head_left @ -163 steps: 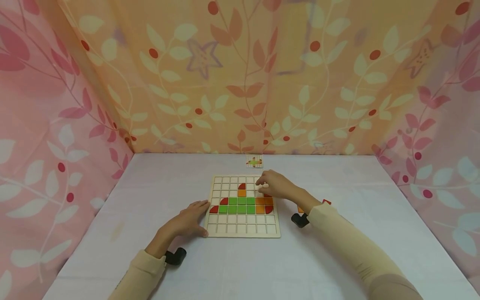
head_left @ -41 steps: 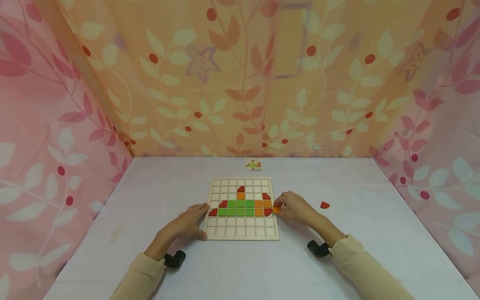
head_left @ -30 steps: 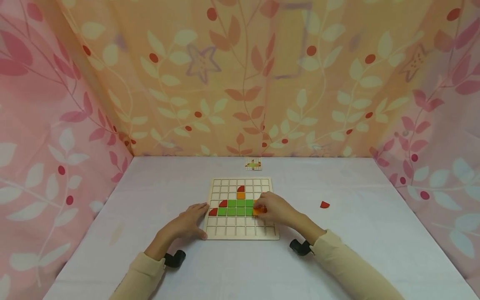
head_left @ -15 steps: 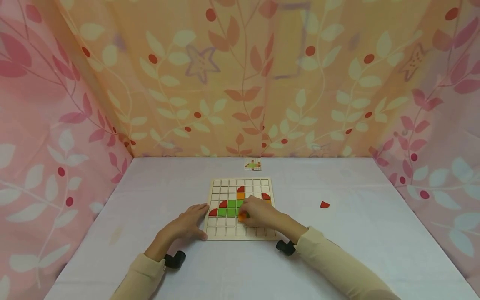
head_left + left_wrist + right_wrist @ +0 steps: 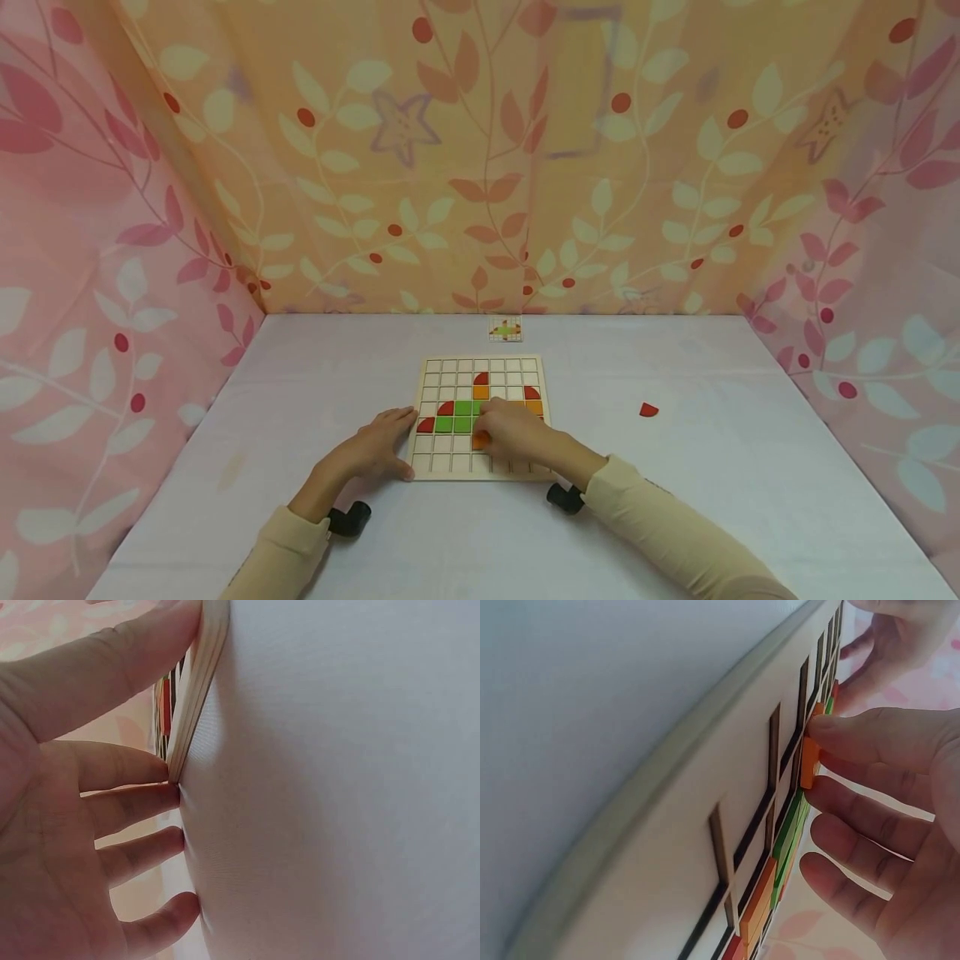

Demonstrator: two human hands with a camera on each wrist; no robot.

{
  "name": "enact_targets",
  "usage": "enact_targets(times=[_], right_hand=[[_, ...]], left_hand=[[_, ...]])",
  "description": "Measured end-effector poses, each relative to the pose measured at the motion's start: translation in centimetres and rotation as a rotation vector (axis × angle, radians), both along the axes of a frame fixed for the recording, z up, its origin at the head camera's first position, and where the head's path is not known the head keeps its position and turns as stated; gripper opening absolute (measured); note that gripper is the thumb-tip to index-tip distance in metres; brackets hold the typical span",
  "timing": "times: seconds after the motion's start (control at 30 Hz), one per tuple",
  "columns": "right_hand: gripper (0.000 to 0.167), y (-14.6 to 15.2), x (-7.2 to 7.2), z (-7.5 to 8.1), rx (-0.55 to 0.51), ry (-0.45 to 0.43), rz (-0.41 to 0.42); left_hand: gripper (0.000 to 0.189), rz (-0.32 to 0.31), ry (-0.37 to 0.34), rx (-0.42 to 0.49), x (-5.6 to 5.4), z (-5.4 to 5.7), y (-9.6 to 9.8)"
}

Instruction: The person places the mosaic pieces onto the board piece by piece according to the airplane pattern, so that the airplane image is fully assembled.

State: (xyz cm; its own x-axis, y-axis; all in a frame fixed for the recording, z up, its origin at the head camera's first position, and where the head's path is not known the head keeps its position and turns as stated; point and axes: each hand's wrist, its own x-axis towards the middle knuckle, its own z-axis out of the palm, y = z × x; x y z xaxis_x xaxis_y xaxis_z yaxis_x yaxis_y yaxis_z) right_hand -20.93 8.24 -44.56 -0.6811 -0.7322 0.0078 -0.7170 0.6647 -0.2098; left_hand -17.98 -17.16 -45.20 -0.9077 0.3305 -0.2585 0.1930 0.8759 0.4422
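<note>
A wooden grid board (image 5: 442,464) lies on the table, with green square tiles (image 5: 463,408), orange squares and red quarter-round tiles (image 5: 426,426) in its cells. My right hand (image 5: 517,432) reaches over the board and pinches an orange square tile (image 5: 810,766) between thumb and fingers, in the row just below the green tiles. The hand hides several tiles at the board's middle right. My left hand (image 5: 375,443) rests at the board's left edge with its fingers spread; in the left wrist view the thumb and index finger touch the board's edge (image 5: 201,682).
One loose red quarter-round tile (image 5: 648,410) lies on the white table (image 5: 675,483) to the right of the board. A small pattern card (image 5: 506,329) lies behind the board. Patterned cloth (image 5: 495,167) walls off the back and sides.
My right hand has carried the orange tile leftward from beside the board's right edge to the row below the green tiles. Earlier, a red quarter-round appeared at the upper right. The left hand stays put.
</note>
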Motion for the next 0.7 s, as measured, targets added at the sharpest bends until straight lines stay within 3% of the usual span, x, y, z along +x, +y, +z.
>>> enact_targets(times=[0.2, 0.5, 0.7], right_hand=[[0.014, 0.0, 0.1, -0.1, -0.003, 0.02, 0.014], [0.017, 0.4, -0.2, 0.5, -0.02, -0.06, 0.035], [0.018, 1.7, -0.7, 1.2, -0.057, -0.086, 0.0]], left_hand=[[0.096, 0.006, -0.001, 0.007, 0.1, 0.0, 0.0], [0.096, 0.006, 0.005, 0.013, 0.2, 0.1, 0.0], [0.095, -0.001, 0.008, 0.015, 0.2, 0.0, -0.1]])
